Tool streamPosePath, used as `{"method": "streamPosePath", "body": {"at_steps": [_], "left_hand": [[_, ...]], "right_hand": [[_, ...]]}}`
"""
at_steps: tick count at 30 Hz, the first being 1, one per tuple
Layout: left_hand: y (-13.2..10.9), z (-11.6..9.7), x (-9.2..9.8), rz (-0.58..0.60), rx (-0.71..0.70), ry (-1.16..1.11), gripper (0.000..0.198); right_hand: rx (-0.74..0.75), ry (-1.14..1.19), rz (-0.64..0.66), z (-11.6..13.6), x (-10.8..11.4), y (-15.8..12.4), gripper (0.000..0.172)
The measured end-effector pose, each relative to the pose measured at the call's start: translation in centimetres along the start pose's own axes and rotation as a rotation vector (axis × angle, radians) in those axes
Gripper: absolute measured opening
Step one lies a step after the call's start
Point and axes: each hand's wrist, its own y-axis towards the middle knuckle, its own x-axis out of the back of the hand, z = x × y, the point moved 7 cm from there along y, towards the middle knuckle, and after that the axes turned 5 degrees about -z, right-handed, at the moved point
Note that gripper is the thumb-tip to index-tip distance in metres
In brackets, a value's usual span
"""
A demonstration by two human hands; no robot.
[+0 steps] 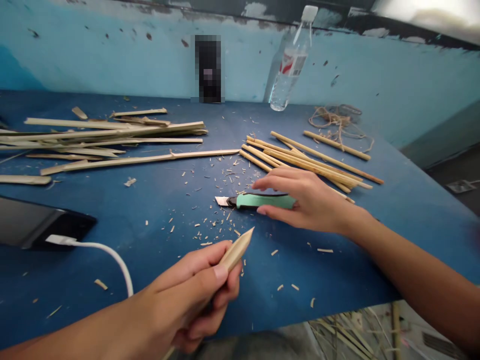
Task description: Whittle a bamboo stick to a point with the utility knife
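Note:
My left hand (198,292) is closed around a pale bamboo strip (237,249), its sharpened tip pointing up and to the right. The strip's lower part is hidden in my fist. On the blue table, a utility knife (258,201) with a green and black handle lies with its blade out, pointing left. My right hand (300,197) is over the handle's right end, thumb on the near side and fingers on the far side, spread apart. Whether the fingertips touch the handle I cannot tell. Small shavings (221,220) lie scattered around the blade.
Thin round sticks (307,162) lie in a loose bundle beyond my right hand. Split bamboo strips (112,135) are piled at the left. A device (41,220) with a white cable (116,257) sits front left. A plastic bottle (288,75) and tangled string (333,120) are at the back.

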Motion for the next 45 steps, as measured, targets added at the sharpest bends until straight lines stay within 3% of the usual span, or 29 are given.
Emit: {"method": "streamPosePath", "body": {"at_steps": [3,6,9,12,16,21,24,29,34,39,45], "left_hand": [[0.3,-0.2,0.2,0.017,-0.037,-0.031,0.026],[0.3,-0.7,-0.2,0.104,-0.074,-0.096,0.031],[0.2,-0.8,-0.4,0.083,-0.074,-0.124,0.033],[0.0,-1.0,-0.2,0.012,-0.098,-0.125,0.034],[-0.6,-1.7,0.2,-0.047,-0.262,-0.148,0.036],[-1.3,-1.8,1.0,-0.109,-0.380,-0.071,0.033],[-1.4,-2.0,0.8,-0.154,-0.439,0.050,0.027],[-1.4,-2.4,0.4,-0.216,-0.517,0.042,0.032],[-2.1,-1.8,1.4,-0.375,-0.527,0.162,0.027],[-1.6,-2.5,0.7,-0.316,-0.556,0.111,0.022],[-1.2,-2.3,1.0,-0.324,-0.524,0.125,0.021]], "right_hand": [[0.008,-0.228,0.117,-0.3,-1.5,-0.2,0.044],[-0.043,-0.270,0.127,-0.5,-2.0,-0.3,0.034],[-0.099,-0.226,0.046,-0.4,-1.4,-0.3,0.028],[-0.144,-0.015,-0.133,0.2,0.2,-0.6,0.025],[0.001,0.163,-0.193,3.1,0.5,-1.2,0.031],[0.168,0.032,-0.172,6.2,-0.6,-2.2,0.037],[0.164,-0.016,-0.167,6.5,-0.9,-2.3,0.035],[0.177,-0.036,-0.148,6.8,-0.9,-2.3,0.034],[0.195,-0.008,-0.125,7.0,-1.1,-2.2,0.031],[0.199,0.052,-0.096,6.9,-1.6,-2.3,0.032],[0.225,-0.009,-0.129,7.2,-1.6,-2.3,0.030]]}}
